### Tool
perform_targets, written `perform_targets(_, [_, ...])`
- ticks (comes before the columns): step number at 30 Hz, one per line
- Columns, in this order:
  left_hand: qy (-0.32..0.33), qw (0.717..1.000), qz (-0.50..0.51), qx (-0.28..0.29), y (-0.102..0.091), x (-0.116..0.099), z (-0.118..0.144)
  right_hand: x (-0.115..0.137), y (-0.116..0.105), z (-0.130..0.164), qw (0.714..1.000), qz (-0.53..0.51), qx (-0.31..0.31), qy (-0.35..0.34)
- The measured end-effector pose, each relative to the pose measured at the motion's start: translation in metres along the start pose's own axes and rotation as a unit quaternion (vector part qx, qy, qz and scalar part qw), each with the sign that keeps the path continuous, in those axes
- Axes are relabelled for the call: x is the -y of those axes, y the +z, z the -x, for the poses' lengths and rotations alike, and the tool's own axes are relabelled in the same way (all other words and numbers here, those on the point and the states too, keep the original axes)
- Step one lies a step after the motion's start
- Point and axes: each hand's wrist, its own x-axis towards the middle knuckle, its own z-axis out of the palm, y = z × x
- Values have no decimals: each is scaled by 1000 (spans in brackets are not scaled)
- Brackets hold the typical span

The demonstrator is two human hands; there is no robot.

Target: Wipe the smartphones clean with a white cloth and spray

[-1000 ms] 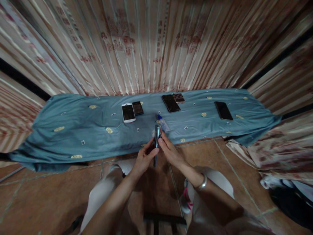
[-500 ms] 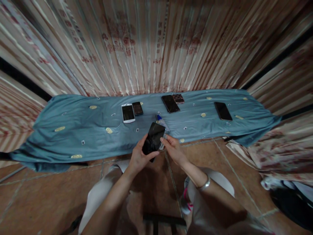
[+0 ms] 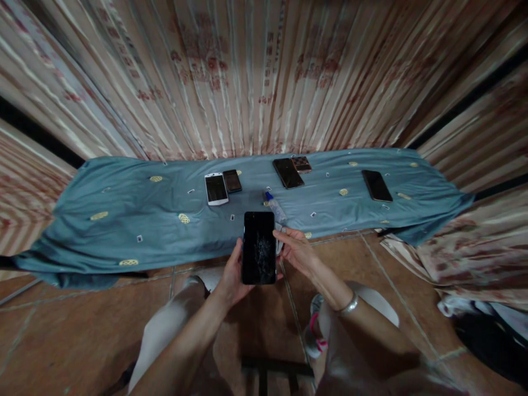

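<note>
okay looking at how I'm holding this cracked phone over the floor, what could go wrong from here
The cracked phone is held above hard floor tiles, past the cloth's edge, so a slip could worsen the breakage. The left hand cradles it and the right hand touches its edge; fingers on the splintered glass might get nicked.

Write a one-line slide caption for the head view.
Both hands, left hand and right hand, hold a cracked black phone above a blue cloth.
</note>
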Motion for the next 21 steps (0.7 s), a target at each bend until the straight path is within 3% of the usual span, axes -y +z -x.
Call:
perform_targets(3, [-3, 1000, 8, 13, 3, 2, 1, -2, 0, -3, 999, 32, -15, -13])
perform_targets(7, [27, 999, -28, -13, 7, -1, 4, 0, -7, -11, 993, 70, -58, -76])
perform_targets(10, [56, 995, -61, -48, 8, -2, 4, 7, -13, -12, 967, 168, -107, -158])
perform_targets(11, [61, 994, -73, -57, 8, -1, 4, 9, -15, -11, 944, 233, -120, -200])
perform_targets(13, [67, 991, -92, -76, 8, 1, 3, 11, -15, -8, 872, 375, -117, -293])
perform_targets(16, [67, 986, -111, -105, 7, 6, 0, 9, -10, -4, 774, 499, -50, -387])
perform_targets(18, [64, 984, -116, -122, 6, 9, -2, 4, -3, -3, 730, 551, 4, -404])
perform_targets(21, [61, 981, -119, -137, 3, 13, -5, -3, 5, -2, 685, 608, 67, -395])
